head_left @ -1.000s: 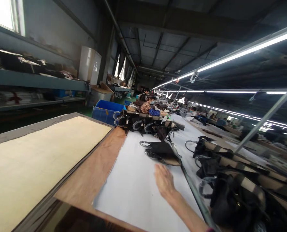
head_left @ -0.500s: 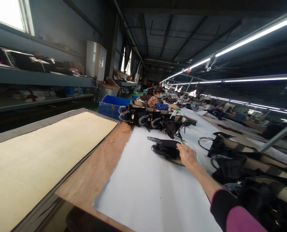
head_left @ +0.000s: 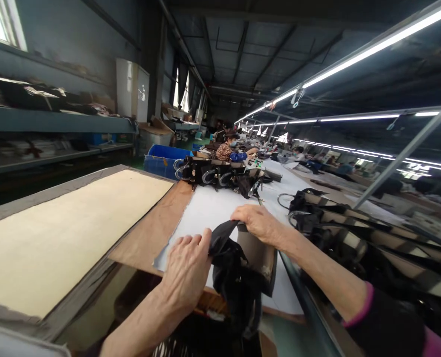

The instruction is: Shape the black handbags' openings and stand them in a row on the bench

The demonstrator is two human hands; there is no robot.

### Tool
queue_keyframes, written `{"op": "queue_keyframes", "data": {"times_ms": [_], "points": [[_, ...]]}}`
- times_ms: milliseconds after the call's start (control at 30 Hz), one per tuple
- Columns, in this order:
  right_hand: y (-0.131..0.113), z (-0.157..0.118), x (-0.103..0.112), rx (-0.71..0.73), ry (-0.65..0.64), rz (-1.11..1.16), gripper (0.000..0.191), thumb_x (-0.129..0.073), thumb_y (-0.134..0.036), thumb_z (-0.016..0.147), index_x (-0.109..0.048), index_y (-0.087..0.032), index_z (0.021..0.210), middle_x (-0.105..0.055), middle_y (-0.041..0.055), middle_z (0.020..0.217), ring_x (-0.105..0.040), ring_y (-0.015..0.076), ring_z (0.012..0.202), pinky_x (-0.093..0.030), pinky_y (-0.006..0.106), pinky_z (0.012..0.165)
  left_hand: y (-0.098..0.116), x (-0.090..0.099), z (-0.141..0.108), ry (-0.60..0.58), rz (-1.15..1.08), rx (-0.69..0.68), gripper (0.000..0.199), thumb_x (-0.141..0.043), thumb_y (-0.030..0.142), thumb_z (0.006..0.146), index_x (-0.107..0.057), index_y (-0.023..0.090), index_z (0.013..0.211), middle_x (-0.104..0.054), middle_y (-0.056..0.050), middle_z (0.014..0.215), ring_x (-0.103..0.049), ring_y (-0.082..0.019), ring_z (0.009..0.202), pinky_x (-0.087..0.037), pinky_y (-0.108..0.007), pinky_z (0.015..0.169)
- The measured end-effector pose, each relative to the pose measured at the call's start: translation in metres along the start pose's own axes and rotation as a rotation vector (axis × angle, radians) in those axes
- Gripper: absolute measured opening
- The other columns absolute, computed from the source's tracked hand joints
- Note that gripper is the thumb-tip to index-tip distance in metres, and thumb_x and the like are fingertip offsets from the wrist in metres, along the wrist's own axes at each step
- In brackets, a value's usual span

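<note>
A black handbag (head_left: 239, 277) with a beige-grey inside hangs partly over the near edge of the white-covered table (head_left: 176, 238). My right hand (head_left: 257, 223) is closed on its upper rim, fingers curled over the black fabric. From the left, my left hand (head_left: 191, 263) grips the other end of that black fabric with the thumb on top; its fingertips are partly hidden. The fabric is stretched between both hands. Below them, the bag's lower part and a plastic-wrapped handle dangle in shadow.
Several black handbags (head_left: 220, 173) with wrapped handles stand in a row at the table's far end. More bags (head_left: 339, 223) are piled on the right. A pale yellow board (head_left: 75, 223) lies on the left. Behind the row are a blue bin (head_left: 166, 161) and a co-worker (head_left: 226, 148).
My right hand has drawn the bag from the table's middle toward me and turned it. My left hand has come into view and taken hold of the bag's fabric. The view has shifted right.
</note>
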State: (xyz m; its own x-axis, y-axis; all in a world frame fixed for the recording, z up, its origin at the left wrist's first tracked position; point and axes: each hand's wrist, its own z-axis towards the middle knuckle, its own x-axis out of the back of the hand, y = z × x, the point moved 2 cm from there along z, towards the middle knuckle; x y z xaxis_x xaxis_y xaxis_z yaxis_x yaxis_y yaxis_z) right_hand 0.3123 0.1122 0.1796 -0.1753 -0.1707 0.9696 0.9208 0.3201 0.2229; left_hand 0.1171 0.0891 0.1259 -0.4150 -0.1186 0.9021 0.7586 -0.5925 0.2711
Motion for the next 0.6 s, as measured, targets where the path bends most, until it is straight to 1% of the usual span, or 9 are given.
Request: {"op": "queue_keyframes", "data": {"times_ms": [67,133,233,300,367,433,500,533,600], "points": [[-0.023,-0.007,-0.008,0.05,0.041,0.003,0.026,-0.045,-0.01,0.078,-0.065,-0.024,0.086,-0.065,0.001,0.093,-0.054,0.0152,0.091,-0.037,0.025,0.08,0.008,-0.01,-0.013,-0.196,-0.062,0.037,0.037,-0.044,0.009,0.072,-0.051,0.018,0.108,-0.066,-0.006,0.085,-0.063,-0.024,0.077,-0.046,-0.033,0.067],[-0.039,-0.011,-0.014,0.051,0.104,-0.006,0.025,-0.044,-0.01,0.08,-0.064,-0.022,0.089,-0.062,0.0046,0.104,-0.051,0.0183,0.101,-0.035,0.03,0.087,0.013,-0.022,-0.025,-0.258,-0.116,0.039,0.038,-0.043,0.009,0.071,-0.049,0.016,0.108,-0.066,-0.007,0.086,-0.063,-0.023,0.076,-0.044,-0.029,0.063],[-0.055,-0.017,-0.014,-0.008,0.252,-0.067,0.034,-0.041,-0.005,0.081,-0.057,-0.02,0.107,-0.051,0.0108,0.123,-0.039,0.0237,0.117,-0.028,0.043,0.097,0.015,-0.037,-0.029,-0.252,-0.182,0.088,0.027,-0.04,0.013,0.075,-0.051,0.013,0.1,-0.066,-0.009,0.079,-0.062,-0.021,0.073,-0.04,-0.027,0.06],[-0.064,-0.029,-0.007,-0.114,0.378,-0.126,0.045,-0.041,-0.001,0.079,-0.048,-0.021,0.119,-0.044,0.0102,0.131,-0.033,0.025,0.122,-0.025,0.047,0.099,0.012,-0.039,-0.024,-0.213,-0.22,0.151,0.02,-0.037,0.015,0.078,-0.053,0.013,0.09,-0.065,-0.008,0.072,-0.061,-0.019,0.067,-0.037,-0.026,0.057],[-0.073,-0.055,-0.002,-0.279,0.483,-0.133,0.048,-0.043,-0.003,0.078,-0.043,-0.022,0.122,-0.044,0.0085,0.131,-0.035,0.0252,0.122,-0.029,0.045,0.098,0.006,-0.036,-0.017,-0.154,-0.256,0.215,0.017,-0.037,0.016,0.079,-0.053,0.014,0.085,-0.063,-0.007,0.069,-0.058,-0.016,0.063,-0.034,-0.024,0.055],[-0.084,-0.091,-0.008,-0.474,0.526,-0.045,0.036,-0.045,-0.013,0.081,-0.046,-0.019,0.117,-0.052,0.0102,0.122,-0.045,0.0251,0.113,-0.039,0.037,0.089,-0.002,-0.031,-0.013,-0.103,-0.295,0.261,0.015,-0.038,0.016,0.078,-0.053,0.015,0.079,-0.061,-0.004,0.065,-0.056,-0.015,0.061,-0.032,-0.023,0.053],[-0.095,-0.128,-0.028,-0.667,0.492,0.102,0.022,-0.041,-0.03,0.086,-0.052,-0.02,0.102,-0.062,0.009,0.102,-0.06,0.0216,0.087,-0.046,0.03,0.069,-0.01,-0.027,-0.013,-0.072,-0.325,0.286,0.013,-0.039,0.017,0.076,-0.052,0.016,0.073,-0.057,-0.002,0.061,-0.052,-0.013,0.057,-0.029,-0.023,0.051],[-0.1,-0.142,-0.043,-0.723,0.414,0.188,0.022,-0.04,-0.036,0.086,-0.054,-0.022,0.095,-0.065,0.007,0.093,-0.062,0.0198,0.074,-0.046,0.027,0.06,-0.013,-0.025,-0.014,-0.062,-0.34,0.286,0.013,-0.039,0.017,0.076,-0.051,0.016,0.071,-0.056,-0.001,0.059,-0.051,-0.012,0.055,-0.028,-0.022,0.05],[-0.108,-0.16,-0.076,-0.812,0.266,0.354,0.024,-0.042,-0.042,0.084,-0.055,-0.022,0.085,-0.067,0.0053,0.082,-0.063,0.0186,0.067,-0.045,0.025,0.057,-0.016,-0.024,-0.017,-0.056,-0.368,0.276,0.013,-0.039,0.017,0.075,-0.049,0.016,0.067,-0.053,0.0,0.056,-0.048,-0.011,0.053,-0.026,-0.021,0.049]]}}
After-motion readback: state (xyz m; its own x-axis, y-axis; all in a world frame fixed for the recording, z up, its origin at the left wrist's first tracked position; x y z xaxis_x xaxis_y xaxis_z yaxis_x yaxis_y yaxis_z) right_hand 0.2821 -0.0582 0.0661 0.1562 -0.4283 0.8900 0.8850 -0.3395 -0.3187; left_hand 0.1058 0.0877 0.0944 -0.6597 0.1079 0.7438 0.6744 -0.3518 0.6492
